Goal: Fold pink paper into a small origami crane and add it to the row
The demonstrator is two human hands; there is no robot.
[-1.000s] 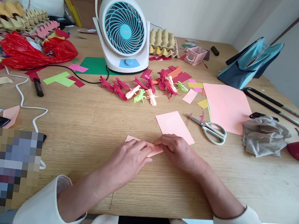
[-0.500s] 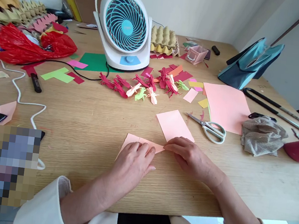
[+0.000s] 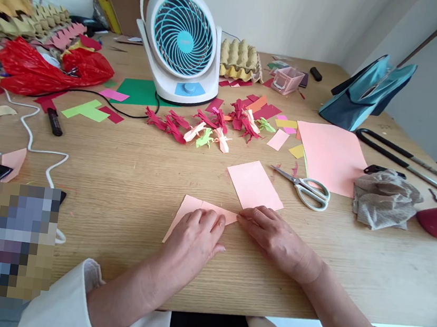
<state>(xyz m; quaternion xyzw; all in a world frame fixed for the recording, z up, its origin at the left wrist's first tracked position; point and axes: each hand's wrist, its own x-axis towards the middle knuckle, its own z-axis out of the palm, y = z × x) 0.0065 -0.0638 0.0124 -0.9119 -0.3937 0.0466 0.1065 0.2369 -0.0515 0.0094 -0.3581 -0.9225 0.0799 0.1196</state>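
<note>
A small pink sheet of paper (image 3: pixel 184 211), partly folded, lies flat on the table with a narrow point at its right end. My left hand (image 3: pixel 196 232) is closed over its middle, bent fingers pressing it down and hiding part of it. At that pointed tip my right hand (image 3: pixel 269 236) has its fingers closed together, pinching the corner. Just above my right fingers rests a second pink paper piece (image 3: pixel 256 184), flat and unfolded. Scissors (image 3: pixel 310 192) with pale handles lie beside it, blades partly apart and pointing left.
Red, pink and green folded paper figures (image 3: pixel 207 127) lie in front of a white fan (image 3: pixel 183 42). A larger pink sheet (image 3: pixel 328 158) and a crumpled grey cloth (image 3: pixel 383 199) are at right. A red plastic bag (image 3: pixel 50 71), marker (image 3: pixel 54 122) and white cable (image 3: pixel 31 135) lie left.
My right hand has shifted slightly down and left at the paper's tip, its fingers flatter. My left hand stays nearly in place on the sheet.
</note>
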